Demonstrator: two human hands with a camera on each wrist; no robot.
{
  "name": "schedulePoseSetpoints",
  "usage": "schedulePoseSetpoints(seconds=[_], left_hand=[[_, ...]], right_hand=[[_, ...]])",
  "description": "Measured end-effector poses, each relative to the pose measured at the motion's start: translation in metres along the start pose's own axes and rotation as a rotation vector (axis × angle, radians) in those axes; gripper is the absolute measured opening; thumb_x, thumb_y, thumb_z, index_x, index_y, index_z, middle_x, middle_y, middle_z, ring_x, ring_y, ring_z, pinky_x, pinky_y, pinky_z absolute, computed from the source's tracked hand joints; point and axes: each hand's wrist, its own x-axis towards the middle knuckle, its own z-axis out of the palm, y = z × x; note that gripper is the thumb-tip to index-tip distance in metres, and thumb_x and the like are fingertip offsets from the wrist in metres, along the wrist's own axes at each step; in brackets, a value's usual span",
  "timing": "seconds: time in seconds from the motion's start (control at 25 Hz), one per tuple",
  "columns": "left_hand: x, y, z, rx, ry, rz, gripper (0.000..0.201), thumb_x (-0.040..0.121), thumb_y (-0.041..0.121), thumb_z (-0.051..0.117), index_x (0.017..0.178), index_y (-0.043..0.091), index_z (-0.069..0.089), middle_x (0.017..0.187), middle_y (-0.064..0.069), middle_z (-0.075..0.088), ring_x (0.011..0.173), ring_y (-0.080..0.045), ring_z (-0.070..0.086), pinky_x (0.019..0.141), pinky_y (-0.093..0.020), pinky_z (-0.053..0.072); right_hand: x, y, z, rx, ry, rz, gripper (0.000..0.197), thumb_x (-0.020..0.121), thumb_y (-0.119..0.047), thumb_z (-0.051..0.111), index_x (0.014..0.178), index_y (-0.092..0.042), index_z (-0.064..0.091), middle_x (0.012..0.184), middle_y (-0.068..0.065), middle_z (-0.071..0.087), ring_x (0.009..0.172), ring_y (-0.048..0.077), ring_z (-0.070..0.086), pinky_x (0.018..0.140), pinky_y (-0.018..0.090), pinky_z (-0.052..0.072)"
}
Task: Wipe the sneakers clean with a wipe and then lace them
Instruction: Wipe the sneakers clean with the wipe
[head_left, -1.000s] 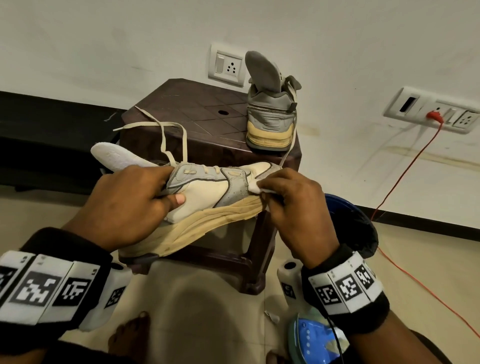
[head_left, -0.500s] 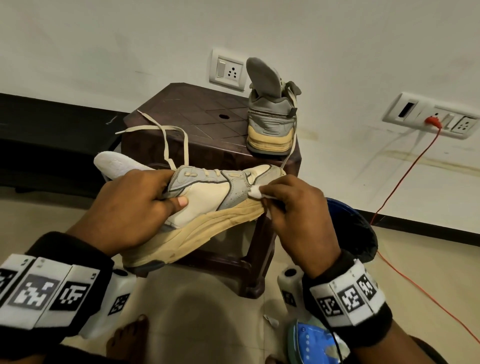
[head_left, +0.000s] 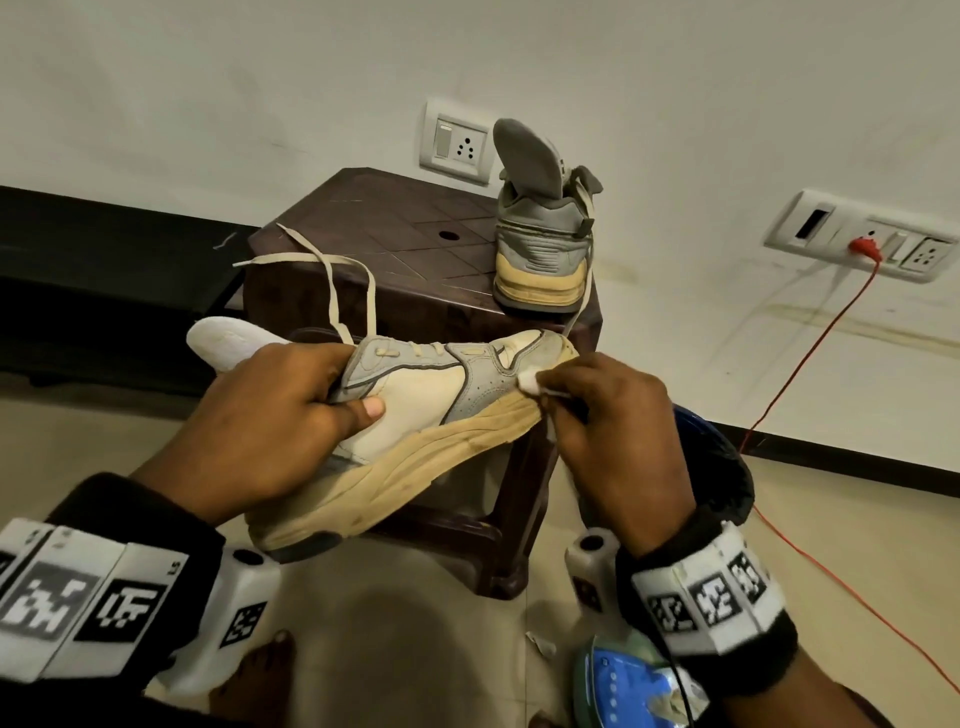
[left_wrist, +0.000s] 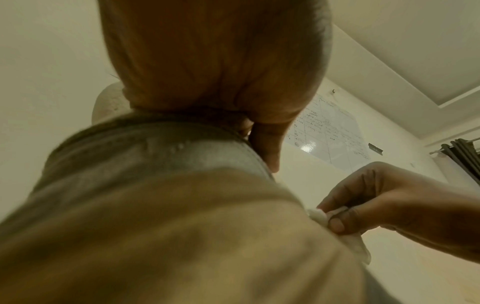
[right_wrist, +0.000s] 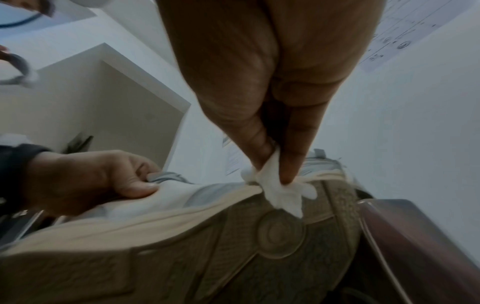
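Observation:
My left hand (head_left: 291, 415) grips a cream and grey sneaker (head_left: 415, 410) by its collar and holds it on its side in the air before the stool, thumb pressed on the cream side panel. My right hand (head_left: 597, 410) pinches a small white wipe (head_left: 530, 383) against the grey toe panel just above the yellowed midsole. In the right wrist view the wipe (right_wrist: 278, 189) sits between thumb and forefinger at the sole's edge. A loose beige lace (head_left: 332, 280) trails from the sneaker. The second sneaker (head_left: 543, 244) stands heel-on atop the stool, tongue up.
A dark brown plastic stool (head_left: 395, 249) stands against the wall. A red cable (head_left: 810, 358) runs from the wall socket down across the floor. A dark blue bin (head_left: 722, 467) is at the right, and a blue wipes pack (head_left: 618, 680) lies on the floor near my bare foot (head_left: 254, 675).
The right hand slid the wipe a little down and left along the toe panel toward the midsole. The left hand kept its grip; the sneaker barely shifted.

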Motion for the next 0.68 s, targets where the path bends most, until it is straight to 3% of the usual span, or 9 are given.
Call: schedulePoseSetpoints(seconds=[0.12, 0.36, 0.52, 0.68], left_hand=[[-0.001, 0.002, 0.002, -0.063, -0.019, -0.015, 0.039, 0.070, 0.051, 0.053, 0.105, 0.039, 0.065, 0.095, 0.017, 0.072, 0.093, -0.011, 0.065, 0.087, -0.046, 0.050], [-0.006, 0.015, 0.009, -0.130, -0.038, 0.021, 0.047, 0.071, 0.051, 0.054, 0.114, 0.035, 0.065, 0.100, 0.018, 0.071, 0.097, -0.009, 0.066, 0.089, -0.047, 0.051], [-0.002, 0.019, 0.007, -0.153, 0.001, 0.041, 0.049, 0.072, 0.050, 0.053, 0.116, 0.033, 0.065, 0.104, 0.015, 0.071, 0.099, -0.012, 0.066, 0.090, -0.048, 0.050], [0.001, 0.014, 0.008, -0.155, 0.009, 0.020, 0.047, 0.071, 0.049, 0.055, 0.113, 0.033, 0.066, 0.100, 0.016, 0.072, 0.097, -0.012, 0.067, 0.090, -0.048, 0.050]], right_hand=[[-0.010, -0.017, 0.002, -0.013, -0.066, -0.107, 0.017, 0.082, -0.010, 0.071, 0.099, -0.010, 0.074, 0.094, 0.003, 0.070, 0.081, 0.017, 0.064, 0.071, 0.030, 0.056], [0.021, 0.025, -0.019, -0.008, 0.144, 0.072, 0.018, 0.083, -0.005, 0.068, 0.099, -0.010, 0.075, 0.091, 0.006, 0.071, 0.079, 0.018, 0.065, 0.072, 0.040, 0.056], [0.007, -0.009, -0.015, -0.006, 0.114, -0.078, 0.019, 0.081, -0.005, 0.071, 0.100, -0.008, 0.074, 0.095, 0.006, 0.071, 0.083, 0.018, 0.066, 0.075, 0.029, 0.055], [-0.005, -0.024, -0.006, 0.020, 0.056, -0.150, 0.020, 0.080, -0.005, 0.071, 0.100, -0.007, 0.073, 0.096, 0.006, 0.070, 0.085, 0.018, 0.065, 0.075, 0.031, 0.057]])
